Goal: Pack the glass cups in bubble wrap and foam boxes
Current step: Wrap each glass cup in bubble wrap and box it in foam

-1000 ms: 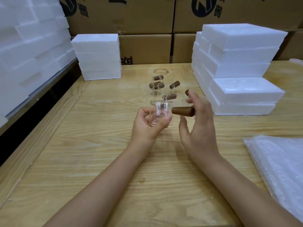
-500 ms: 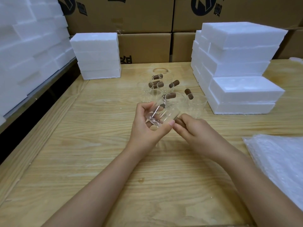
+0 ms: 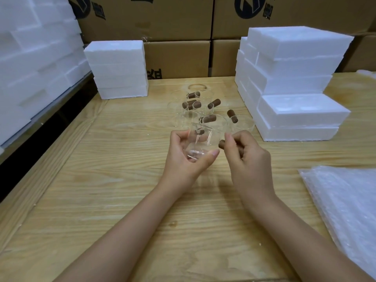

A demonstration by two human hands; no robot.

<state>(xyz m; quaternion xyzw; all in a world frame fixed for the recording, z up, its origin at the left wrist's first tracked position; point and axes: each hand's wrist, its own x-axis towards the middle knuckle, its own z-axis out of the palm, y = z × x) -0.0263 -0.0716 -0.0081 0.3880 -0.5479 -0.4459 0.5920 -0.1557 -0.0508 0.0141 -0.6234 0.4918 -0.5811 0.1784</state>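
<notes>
A clear glass cup (image 3: pixel 200 143) with a brown wooden handle (image 3: pixel 222 143) is held above the table's middle. My left hand (image 3: pixel 183 157) grips the cup's body from the left, thumb under its base. My right hand (image 3: pixel 246 157) curls round the wooden handle, most of which is hidden in the fingers. Behind them stand several more glass cups (image 3: pixel 203 110) with brown handles. A sheet of bubble wrap (image 3: pixel 343 208) lies at the right edge. White foam boxes (image 3: pixel 295 84) are stacked at the right.
A second stack of foam boxes (image 3: pixel 118 68) stands at the back left, and more foam (image 3: pixel 34 53) is piled along the left beyond the table edge. Cardboard cartons (image 3: pixel 179 37) line the back. The wooden table (image 3: pixel 122 200) extends toward me.
My right hand went from open fingers touching the handle to curling round it. The cup tilted and sank a little in my left hand.
</notes>
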